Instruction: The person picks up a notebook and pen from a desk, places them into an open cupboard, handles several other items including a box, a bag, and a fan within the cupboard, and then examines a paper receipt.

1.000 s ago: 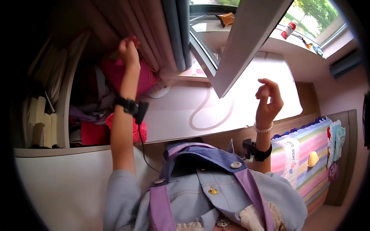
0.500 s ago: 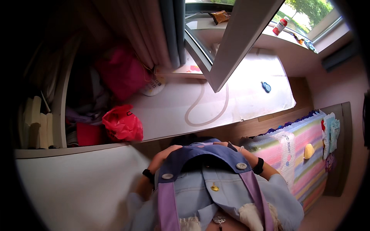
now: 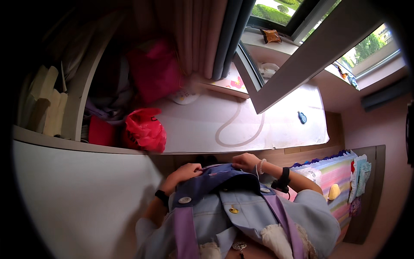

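Observation:
A blue-purple apron [image 3: 196, 184] with purple straps and big buttons hangs in front of my light-blue denim top. At its left edge my left hand [image 3: 187, 172] is closed, fingers curled on the cloth. My right hand [image 3: 247, 162] closes on the apron's upper right part, knuckles up, fingertips mostly hidden. A beaded bracelet [image 3: 261, 166] circles my right wrist, and each forearm wears a black band.
An open window sash [image 3: 302, 64] juts over the white surface [image 3: 194, 125]. A red plastic bag [image 3: 144, 131] and a pink bag [image 3: 155, 73] lie left. A blue object [image 3: 302, 117] is on the right. Striped bedding [image 3: 323, 172] is beyond my right arm.
Both hands have come further out from my body with the apron, the right hand rising more into view. The view has shifted slightly.

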The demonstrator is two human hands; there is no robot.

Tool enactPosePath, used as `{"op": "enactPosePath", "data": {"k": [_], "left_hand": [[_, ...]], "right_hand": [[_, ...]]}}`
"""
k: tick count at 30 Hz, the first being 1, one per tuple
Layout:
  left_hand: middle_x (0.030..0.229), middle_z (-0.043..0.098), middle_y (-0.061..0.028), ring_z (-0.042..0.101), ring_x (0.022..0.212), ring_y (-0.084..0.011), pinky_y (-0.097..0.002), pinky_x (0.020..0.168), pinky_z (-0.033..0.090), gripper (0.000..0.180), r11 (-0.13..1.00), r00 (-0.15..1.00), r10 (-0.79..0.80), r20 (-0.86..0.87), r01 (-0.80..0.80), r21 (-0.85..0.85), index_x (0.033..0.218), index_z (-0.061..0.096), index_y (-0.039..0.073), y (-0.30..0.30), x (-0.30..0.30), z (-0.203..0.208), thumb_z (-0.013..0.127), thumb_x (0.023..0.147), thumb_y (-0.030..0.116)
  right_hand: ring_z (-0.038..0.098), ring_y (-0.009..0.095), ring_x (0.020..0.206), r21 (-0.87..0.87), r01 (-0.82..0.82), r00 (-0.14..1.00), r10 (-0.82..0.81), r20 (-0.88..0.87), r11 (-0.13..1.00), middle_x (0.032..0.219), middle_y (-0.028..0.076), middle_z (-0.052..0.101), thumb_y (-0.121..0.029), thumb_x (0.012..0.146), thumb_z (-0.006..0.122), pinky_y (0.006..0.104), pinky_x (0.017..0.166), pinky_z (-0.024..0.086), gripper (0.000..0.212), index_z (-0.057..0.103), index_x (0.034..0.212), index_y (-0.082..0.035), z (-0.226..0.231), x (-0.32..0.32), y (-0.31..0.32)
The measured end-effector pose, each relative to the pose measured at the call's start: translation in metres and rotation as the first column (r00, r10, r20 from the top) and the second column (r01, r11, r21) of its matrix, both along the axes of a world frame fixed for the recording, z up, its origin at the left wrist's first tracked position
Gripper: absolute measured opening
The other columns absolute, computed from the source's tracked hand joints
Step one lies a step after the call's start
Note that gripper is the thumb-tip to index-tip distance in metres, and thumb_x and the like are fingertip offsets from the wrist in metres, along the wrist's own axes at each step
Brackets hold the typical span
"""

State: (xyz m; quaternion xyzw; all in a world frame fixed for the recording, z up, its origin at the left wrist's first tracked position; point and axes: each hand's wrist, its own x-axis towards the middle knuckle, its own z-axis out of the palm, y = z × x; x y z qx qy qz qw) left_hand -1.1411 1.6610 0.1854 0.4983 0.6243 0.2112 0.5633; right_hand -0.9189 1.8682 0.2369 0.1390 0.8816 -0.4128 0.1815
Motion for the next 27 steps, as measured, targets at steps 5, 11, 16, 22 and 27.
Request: {"op": "enactPosePath", "data": {"k": [5, 11, 16, 22, 27], "left_hand": [[0.076, 0.06, -0.0127, 0.059, 0.075, -0.0295, -0.0387, 0.063, 0.044, 0.02, 0.998, 0.9, 0.062, -0.431, -0.042, 0.055, 0.084, 0.056, 0.009, 0.012, -0.008, 0.006, 0.055, 0.073, 0.026], [0.074, 0.061, -0.0061, 0.058, 0.071, -0.0182, -0.0314, 0.063, 0.044, 0.021, 0.996, 0.995, 0.089, -0.034, -0.089, 0.006, 0.083, 0.059, 0.009, 0.017, 0.0, -0.061, 0.061, 0.07, 0.025], [0.069, 0.058, -0.0021, 0.054, 0.066, -0.0095, -0.025, 0.06, 0.044, 0.017, 0.997, 0.995, 0.08, 0.056, -0.079, -0.023, 0.085, 0.059, 0.006, 0.068, 0.037, -0.074, 0.064, 0.071, 0.016], [0.075, 0.058, -0.0018, 0.053, 0.069, -0.0085, -0.0217, 0.064, 0.044, 0.021, 0.99, 0.961, 0.138, 0.238, -0.142, 0.001, 0.09, 0.059, 0.003, 0.131, 0.085, -0.086, 0.065, 0.072, 0.01], [0.083, 0.058, -0.0014, 0.054, 0.078, -0.0087, -0.0221, 0.07, 0.043, 0.024, 0.924, 0.865, 0.375, 0.333, -0.377, -0.063, 0.101, 0.054, 0.003, 0.185, 0.092, -0.043, 0.06, 0.082, 0.016]], "right_hand": [[0.056, 0.019, 0.069, -0.354, -0.072, 0.954, 0.168, 0.248, 0.933, 0.071, 0.009, 0.058, -0.024, 0.088, 0.049, 0.0336, 0.065, 0.044, 0.025, 0.054, 0.079, -0.001, -0.012, -0.018, 0.022], [0.06, 0.027, 0.073, 0.124, 0.257, 0.964, -0.244, -0.109, 0.958, 0.08, 0.012, 0.063, -0.022, 0.079, 0.061, 0.0342, 0.067, 0.048, 0.023, 0.059, 0.092, -0.004, -0.098, -0.017, 0.12], [0.057, 0.032, 0.071, 0.789, 0.357, 0.907, 0.017, -0.421, 0.5, 0.078, 0.015, 0.059, -0.022, 0.081, 0.056, 0.041, 0.063, 0.046, 0.022, 0.056, 0.089, -0.001, -0.145, -0.04, 0.248], [0.048, 0.026, 0.113, 0.424, 0.246, 0.936, -0.101, -0.337, 0.871, 0.115, 0.011, 0.056, -0.014, 0.08, 0.05, 0.0399, 0.094, 0.036, 0.034, 0.056, 0.113, -0.008, -0.186, -0.06, 0.259], [0.022, 0.018, 0.131, 0.714, 0.216, 0.934, 0.073, -0.351, 0.665, 0.141, 0.008, 0.024, -0.005, 0.072, 0.047, 0.0374, 0.1, 0.03, 0.046, 0.049, 0.116, 0.006, -0.122, -0.033, 0.259]]}}
